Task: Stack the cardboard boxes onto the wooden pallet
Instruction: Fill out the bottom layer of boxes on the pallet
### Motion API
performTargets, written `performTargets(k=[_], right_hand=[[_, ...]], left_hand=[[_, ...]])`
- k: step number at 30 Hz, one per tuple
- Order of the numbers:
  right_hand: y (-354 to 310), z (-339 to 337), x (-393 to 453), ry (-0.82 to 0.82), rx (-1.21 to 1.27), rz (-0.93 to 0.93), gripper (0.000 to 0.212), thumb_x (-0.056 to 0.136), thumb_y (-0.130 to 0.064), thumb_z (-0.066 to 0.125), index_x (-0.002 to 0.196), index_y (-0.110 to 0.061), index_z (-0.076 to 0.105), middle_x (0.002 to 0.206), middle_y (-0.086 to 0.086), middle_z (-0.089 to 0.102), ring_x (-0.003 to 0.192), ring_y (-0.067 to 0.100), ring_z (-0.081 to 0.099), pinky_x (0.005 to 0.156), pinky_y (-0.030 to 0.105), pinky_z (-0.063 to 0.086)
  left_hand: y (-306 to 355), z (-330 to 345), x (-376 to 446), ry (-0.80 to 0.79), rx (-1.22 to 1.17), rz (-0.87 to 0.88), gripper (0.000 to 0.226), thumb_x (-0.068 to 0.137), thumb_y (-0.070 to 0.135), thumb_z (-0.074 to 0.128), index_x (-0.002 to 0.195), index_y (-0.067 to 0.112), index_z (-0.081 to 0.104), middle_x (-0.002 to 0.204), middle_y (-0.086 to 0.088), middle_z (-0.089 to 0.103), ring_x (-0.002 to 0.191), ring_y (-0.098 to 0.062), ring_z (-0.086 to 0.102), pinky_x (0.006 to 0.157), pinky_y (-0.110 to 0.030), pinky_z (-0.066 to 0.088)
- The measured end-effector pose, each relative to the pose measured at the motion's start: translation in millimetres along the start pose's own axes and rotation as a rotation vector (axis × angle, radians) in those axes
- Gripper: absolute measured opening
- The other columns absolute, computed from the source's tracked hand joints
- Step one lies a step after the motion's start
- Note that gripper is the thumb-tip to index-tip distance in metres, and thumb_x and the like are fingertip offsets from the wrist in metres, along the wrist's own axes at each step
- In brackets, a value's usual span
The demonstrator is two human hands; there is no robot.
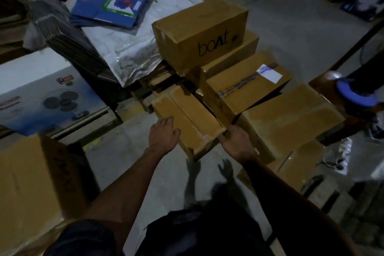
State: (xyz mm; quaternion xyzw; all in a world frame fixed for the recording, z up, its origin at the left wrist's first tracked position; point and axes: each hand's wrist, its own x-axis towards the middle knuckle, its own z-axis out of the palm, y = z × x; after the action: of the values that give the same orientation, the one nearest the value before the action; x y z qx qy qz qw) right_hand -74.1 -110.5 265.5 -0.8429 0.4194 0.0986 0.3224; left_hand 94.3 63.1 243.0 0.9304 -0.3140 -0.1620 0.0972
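A long flat cardboard box [187, 116] lies at the near edge of the wooden pallet [153, 87], of which only dark slats show. My left hand [164, 134] presses on the box's near left corner. My right hand [238, 141] grips its near right corner. Both hands hold this box. Behind it stand a "boAt" box [199, 27] on top of another box [230, 56], a box with a white label [247, 87], and a wide box [291, 118] at the right.
A big cardboard box [31, 189] stands at my near left. A white fan carton [41, 93] sits left. A silver-wrapped stack [133, 48] with blue cartons [112, 0] lies behind. More boxes [299, 164] and a blue-ringed fan base [355, 95] are right. Concrete floor [291, 12] lies beyond.
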Motion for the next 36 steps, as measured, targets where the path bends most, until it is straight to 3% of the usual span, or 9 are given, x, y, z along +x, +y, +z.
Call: performTargets(k=[4,7,12,17,21,24,27,30,36], right_hand=[[-25,-23,80,-0.017,0.020,-0.031,0.067,0.090,-0.059,0.048,0.143,-0.017,0.047,0.143,0.009,0.051,0.129,0.032,0.050,0.106,0.047,0.045],[-40,-40,146,-0.053,0.044,-0.107,0.068,0.082,-0.064,0.043,0.132,-0.019,0.054,0.129,0.006,0.059,0.118,0.030,0.056,0.101,0.047,0.048],[-80,-81,239,-0.081,0.104,-0.176,0.050,0.099,-0.044,0.054,0.138,-0.013,0.052,0.133,0.009,0.056,0.127,0.031,0.051,0.103,0.040,0.041],[-126,-110,320,-0.045,0.218,-0.095,0.067,0.097,-0.051,0.056,0.150,-0.014,0.039,0.148,0.014,0.047,0.134,0.034,0.045,0.106,0.043,0.040],[-165,-116,380,-0.035,0.376,0.026,0.088,0.092,-0.058,0.060,0.159,-0.019,0.018,0.161,0.011,0.028,0.144,0.036,0.033,0.114,0.052,0.036],[-196,-111,427,0.024,0.547,0.127,0.097,0.087,-0.060,0.065,0.160,-0.024,0.012,0.165,0.008,0.019,0.148,0.036,0.026,0.116,0.055,0.033],[-223,-104,473,0.096,0.728,0.244,0.105,0.081,-0.062,0.070,0.159,-0.032,0.008,0.166,0.006,0.016,0.147,0.039,0.027,0.109,0.060,0.041],[-250,-97,512,0.162,0.818,0.366,0.111,0.078,-0.065,0.070,0.160,-0.030,0.004,0.165,0.009,0.020,0.144,0.039,0.032,0.112,0.058,0.038],[-280,-80,571,0.331,0.918,0.472,0.119,0.081,-0.060,0.073,0.161,-0.019,-0.006,0.166,0.013,0.014,0.149,0.038,0.025,0.118,0.051,0.031]], left_hand=[[2,-7,70,0.013,-0.003,-0.066,0.055,0.102,0.038,0.041,0.147,0.008,0.036,0.147,-0.016,0.045,0.136,-0.032,0.040,0.108,-0.042,0.036],[-2,-7,125,0.010,-0.013,-0.125,0.055,0.101,0.040,0.040,0.145,0.008,0.038,0.144,-0.017,0.049,0.132,-0.033,0.043,0.106,-0.043,0.039],[6,-31,207,0.044,-0.120,-0.265,0.053,0.101,0.043,0.042,0.141,0.009,0.043,0.135,-0.016,0.056,0.123,-0.033,0.050,0.097,-0.042,0.045],[2,-68,292,0.062,-0.434,-0.416,0.067,0.097,0.058,0.037,0.147,0.014,0.040,0.146,-0.014,0.049,0.129,-0.035,0.050,0.103,-0.046,0.044],[-7,-102,365,0.113,-0.731,-0.514,0.064,0.100,0.052,0.041,0.144,0.005,0.041,0.146,-0.018,0.046,0.129,-0.037,0.047,0.106,-0.045,0.039],[-29,-119,434,0.084,-0.934,-0.537,0.064,0.094,0.055,0.047,0.143,0.014,0.047,0.145,-0.010,0.049,0.128,-0.033,0.049,0.108,-0.052,0.041],[-69,-116,511,0.013,-1.086,-0.516,0.051,0.089,0.054,0.054,0.128,0.021,0.060,0.128,-0.002,0.062,0.112,-0.020,0.060,0.101,-0.047,0.047],[-87,-133,566,-0.051,-1.228,-0.480,0.040,0.092,0.048,0.056,0.115,0.017,0.068,0.110,-0.003,0.071,0.102,-0.021,0.066,0.089,-0.038,0.054],[-132,-116,674,-0.113,-1.235,-0.540,0.117,0.046,0.083,0.071,0.135,0.010,0.051,0.130,-0.009,0.060,0.108,-0.031,0.062,0.094,-0.044,0.050]])
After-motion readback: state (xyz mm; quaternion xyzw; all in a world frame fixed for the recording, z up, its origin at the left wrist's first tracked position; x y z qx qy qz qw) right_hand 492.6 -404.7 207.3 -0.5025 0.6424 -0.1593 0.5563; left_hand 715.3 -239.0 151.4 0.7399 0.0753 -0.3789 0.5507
